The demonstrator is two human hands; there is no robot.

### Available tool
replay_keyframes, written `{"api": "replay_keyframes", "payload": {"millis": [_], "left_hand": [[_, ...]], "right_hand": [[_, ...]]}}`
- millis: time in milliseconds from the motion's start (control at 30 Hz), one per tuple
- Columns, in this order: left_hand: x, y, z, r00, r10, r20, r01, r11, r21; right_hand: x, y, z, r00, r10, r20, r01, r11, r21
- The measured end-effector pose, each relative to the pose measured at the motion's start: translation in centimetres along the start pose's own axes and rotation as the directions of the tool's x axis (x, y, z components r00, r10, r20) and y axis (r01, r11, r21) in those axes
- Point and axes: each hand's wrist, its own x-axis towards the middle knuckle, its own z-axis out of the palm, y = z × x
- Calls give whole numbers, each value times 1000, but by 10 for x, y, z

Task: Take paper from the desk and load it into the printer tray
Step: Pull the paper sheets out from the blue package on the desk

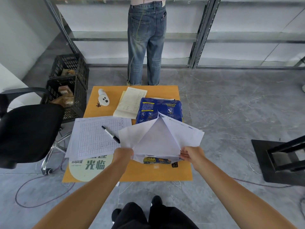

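White flaps of wrapper (158, 138) stand up in front of us, and we are pulling them apart. Our left hand (124, 155) is closed on the flap at about 9 o'clock from the opening. Our right hand (189, 156) is pinched on the flap at about 3 o'clock. Both hands are shut tight on the wrapper, not on loose sheets.

We think this is the very first step: getting the paper out. The paper is inside the blue pack (159, 111), which lies on the orange desk (165, 172). The pack is at 12 o'clock from our hands, and its near end sits right under them. We cannot see the white sheets inside yet, because the flaps hide them.

At 10 o'clock from our hands lies a grid sheet (92, 138) with a black pen (110, 134) on it. We should leave those alone.

We cannot see the printer or its tray in this view.

Next we should open the flaps wider, reach in, and take hold of a stack of sheets. We should hold them flat with both hands so they do not bend or slide. Then we need to turn and find the printer.
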Motion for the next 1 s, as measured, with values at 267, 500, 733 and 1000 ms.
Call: {"api": "replay_keyframes", "payload": {"millis": [267, 500, 733, 1000], "left_hand": [[1, 1, -1, 996, 94, -7, -94, 993, 77], [6, -5, -5, 995, 103, 14, -104, 992, 71], [2, -11, -5, 989, 148, 18, -148, 989, 15], [-14, -14, -5, 995, 3, 100, 3, 998, -61]], "right_hand": [[6, 0, 9, 998, -19, 64, 18, 1000, 12], [10, 11, 20, 993, -85, -86, 77, 993, -89], [-1, 14, 6, 994, -46, 95, 46, 999, 8], [-17, 19, -25, 838, 193, 510, -73, 966, -247]]}}
